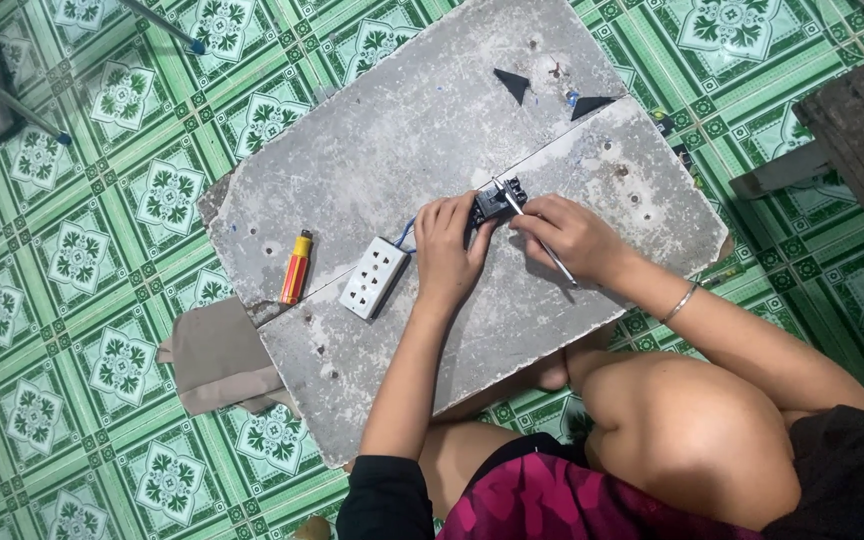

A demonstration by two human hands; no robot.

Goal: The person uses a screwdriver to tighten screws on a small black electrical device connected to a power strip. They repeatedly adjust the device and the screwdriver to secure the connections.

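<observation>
- The left hand (449, 250) has its grip clamped on a small black switch block (495, 203), holding it just above the grey board (392, 130).
- The right hand (572, 235) has its grip closed on a thin metal screwdriver (537, 240), whose tip touches the top of the switch block.
- Just beside the left grip, on its outer side, lies a white socket strip (374, 277); blue wire (405, 236) runs from it toward the switch block.
- Farther out from the left grip, an orange and yellow screwdriver (296, 266) lies on the board, well apart from both hands.
- Beyond the grips, two black triangular pieces (514, 84) sit near the far edge of the board.
- The board rests on a green tiled floor (82, 250), and a brown cloth (217, 355) lies at its near corner.
</observation>
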